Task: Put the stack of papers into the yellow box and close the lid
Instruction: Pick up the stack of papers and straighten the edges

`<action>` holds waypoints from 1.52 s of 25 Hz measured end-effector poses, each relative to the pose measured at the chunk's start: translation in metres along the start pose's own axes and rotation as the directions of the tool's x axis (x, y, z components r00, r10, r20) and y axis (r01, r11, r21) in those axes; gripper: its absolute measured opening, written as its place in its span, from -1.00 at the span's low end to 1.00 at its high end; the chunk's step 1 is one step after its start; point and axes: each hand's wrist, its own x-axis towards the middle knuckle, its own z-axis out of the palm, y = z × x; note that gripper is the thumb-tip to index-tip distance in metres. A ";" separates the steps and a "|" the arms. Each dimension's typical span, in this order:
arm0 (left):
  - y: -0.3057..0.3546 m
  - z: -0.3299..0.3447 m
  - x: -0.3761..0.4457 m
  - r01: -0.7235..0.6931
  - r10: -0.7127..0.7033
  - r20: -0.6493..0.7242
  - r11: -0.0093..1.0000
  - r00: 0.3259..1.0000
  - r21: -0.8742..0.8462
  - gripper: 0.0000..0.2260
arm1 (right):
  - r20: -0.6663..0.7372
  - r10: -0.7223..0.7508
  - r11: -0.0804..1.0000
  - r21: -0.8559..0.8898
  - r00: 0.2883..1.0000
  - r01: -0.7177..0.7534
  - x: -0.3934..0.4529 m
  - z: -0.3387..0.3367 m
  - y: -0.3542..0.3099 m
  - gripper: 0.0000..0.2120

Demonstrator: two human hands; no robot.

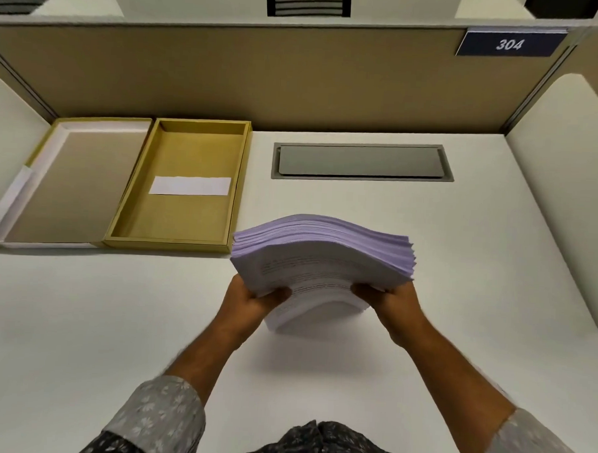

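Papers, a thick stack [323,261] with printed lines on the top sheet, are held above the white desk [81,319] near the person. The left hand [253,301] grips the near left edge and the right hand [388,298] grips the near right edge, thumbs on top, so the stack bows upward in the middle and its far side fans slightly. This looks like the carrying step: the stack is lifted but not yet in the box. Farther off to the left lies the yellow box [179,187], open, with only a white slip [189,185] on its floor. Its lid [66,182] lies open just to the left, inner face up. The next move calls for shifting the stack left and away, squaring its edges to the box walls, then lowering it flat.
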 end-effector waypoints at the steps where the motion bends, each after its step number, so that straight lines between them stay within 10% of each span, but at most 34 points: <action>1: -0.001 -0.001 0.000 0.002 -0.002 0.008 1.000 1.000 0.007 -0.56 | -0.008 0.005 1.000 -0.020 1.000 -0.005 0.000 0.002 0.002 -0.38; 38: -0.029 0.029 0.000 0.131 -0.125 -0.169 0.991 0.978 0.024 -0.64 | 0.132 0.088 0.982 -0.179 0.987 -0.064 0.002 -0.007 0.032 -0.68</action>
